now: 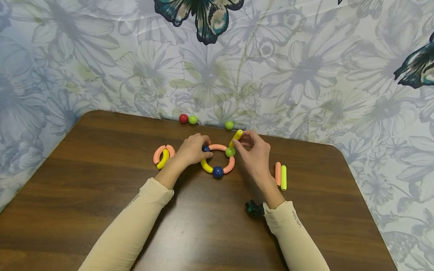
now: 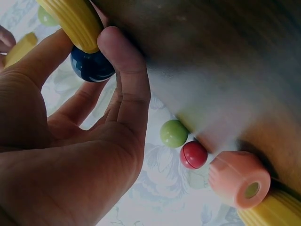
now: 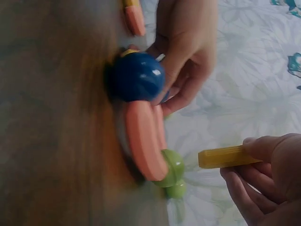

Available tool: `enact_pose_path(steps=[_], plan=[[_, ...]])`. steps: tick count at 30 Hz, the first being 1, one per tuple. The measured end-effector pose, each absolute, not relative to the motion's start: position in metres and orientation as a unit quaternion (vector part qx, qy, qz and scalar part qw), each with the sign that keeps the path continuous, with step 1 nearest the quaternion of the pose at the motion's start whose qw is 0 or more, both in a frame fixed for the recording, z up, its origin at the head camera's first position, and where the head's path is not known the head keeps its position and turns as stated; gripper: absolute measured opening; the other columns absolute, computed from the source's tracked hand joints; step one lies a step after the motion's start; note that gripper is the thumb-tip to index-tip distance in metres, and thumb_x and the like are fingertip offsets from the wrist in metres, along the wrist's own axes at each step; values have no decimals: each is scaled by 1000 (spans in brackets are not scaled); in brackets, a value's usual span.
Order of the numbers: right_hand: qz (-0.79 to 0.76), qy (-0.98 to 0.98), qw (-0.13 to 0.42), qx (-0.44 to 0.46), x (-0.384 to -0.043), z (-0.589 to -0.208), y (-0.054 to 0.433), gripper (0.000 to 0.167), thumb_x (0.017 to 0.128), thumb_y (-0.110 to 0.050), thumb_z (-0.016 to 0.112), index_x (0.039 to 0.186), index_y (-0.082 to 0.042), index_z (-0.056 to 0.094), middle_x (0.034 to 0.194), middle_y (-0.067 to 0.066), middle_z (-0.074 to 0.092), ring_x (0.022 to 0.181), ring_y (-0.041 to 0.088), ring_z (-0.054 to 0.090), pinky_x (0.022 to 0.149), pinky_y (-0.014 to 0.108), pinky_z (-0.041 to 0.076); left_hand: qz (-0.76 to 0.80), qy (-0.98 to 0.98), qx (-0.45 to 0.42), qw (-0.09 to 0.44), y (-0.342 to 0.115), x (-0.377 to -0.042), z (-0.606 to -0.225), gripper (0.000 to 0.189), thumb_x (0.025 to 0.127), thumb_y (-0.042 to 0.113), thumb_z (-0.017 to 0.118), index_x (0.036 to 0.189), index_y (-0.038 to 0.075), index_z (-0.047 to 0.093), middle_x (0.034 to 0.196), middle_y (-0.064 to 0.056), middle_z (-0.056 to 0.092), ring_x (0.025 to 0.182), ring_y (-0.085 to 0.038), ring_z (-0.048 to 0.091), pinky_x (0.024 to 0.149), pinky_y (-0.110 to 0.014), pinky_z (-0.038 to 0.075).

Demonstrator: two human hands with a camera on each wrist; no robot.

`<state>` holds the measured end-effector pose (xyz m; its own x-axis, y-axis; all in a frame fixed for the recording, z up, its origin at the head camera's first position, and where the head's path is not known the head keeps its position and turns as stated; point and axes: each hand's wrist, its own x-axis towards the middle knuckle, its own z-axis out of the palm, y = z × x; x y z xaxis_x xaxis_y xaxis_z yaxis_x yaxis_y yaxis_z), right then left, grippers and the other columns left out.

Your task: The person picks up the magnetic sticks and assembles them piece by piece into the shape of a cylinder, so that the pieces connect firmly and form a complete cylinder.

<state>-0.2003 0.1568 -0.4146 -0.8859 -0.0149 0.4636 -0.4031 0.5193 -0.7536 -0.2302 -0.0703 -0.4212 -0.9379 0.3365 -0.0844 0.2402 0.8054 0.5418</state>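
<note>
Brown tabletop holds a ring of bars and balls

Floral and butterfly-patterned fabric (image 1: pixel 305 67) hangs behind a dark wood-grain table (image 1: pixel 190 233). Near its far half lies a ring of toy pieces: a salmon curved bar (image 1: pixel 218 147) at the back, a green ball (image 1: pixel 230 152), a second salmon curved bar (image 1: pixel 229 165), a front blue ball (image 1: pixel 218 172), a yellow curved bar (image 1: pixel 205 166) and a rear blue ball (image 2: pixel 91 67). The left hand (image 1: pixel 193 149) grips that rear ball between thumb and fingers. The right hand (image 1: pixel 254 152) pinches a straight yellow rod (image 1: pixel 236 138), its lower end just above the green ball, apart from it. Left of the ring sit three loose curved bars (image 1: pixel 158 154), salmon and yellow; to the right, a salmon rod (image 1: pixel 278 174) beside a yellow-green rod (image 1: pixel 283 178). Along the back edge, a red ball (image 1: pixel 183 118) adjoins a lime ball (image 1: pixel 193 119); another lime ball (image 1: pixel 229 125) stands alone.
</note>
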Motion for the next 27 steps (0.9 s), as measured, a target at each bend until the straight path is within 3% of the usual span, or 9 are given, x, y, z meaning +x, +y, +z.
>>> enact_pose_path(steps=[6,17,21,27], plan=[[458,-855,203,133,-202,-420,157,26,94,-14,82,116,-6,71,105,9,79,93,22,78,83,37,64,270,947,149,91,-68,-230,-419,37,94,29,82,120,5,70,113,-13,64,101,-28,60,86,-41,52],[416,-870,196,179,-204,-420,161,26,96,-13,79,119,-4,69,107,11,77,93,24,77,86,38,64,266,947,158,83,-70,-232,-421,35,94,30,82,119,7,70,115,-12,64,105,-30,61,91,-45,52],[408,-874,189,187,-205,-421,161,25,97,-13,78,118,-4,68,106,12,77,93,24,77,86,38,64,261,948,173,56,-71,-232,-420,32,92,29,84,114,9,72,111,-10,65,100,-28,60,87,-44,52],[405,-879,175,181,-206,-424,161,23,96,-13,79,116,-5,70,106,11,78,94,24,77,86,39,64,277,928,249,17,-70,-232,-418,25,93,22,84,115,13,77,117,-9,67,113,-28,56,97,-46,51]])
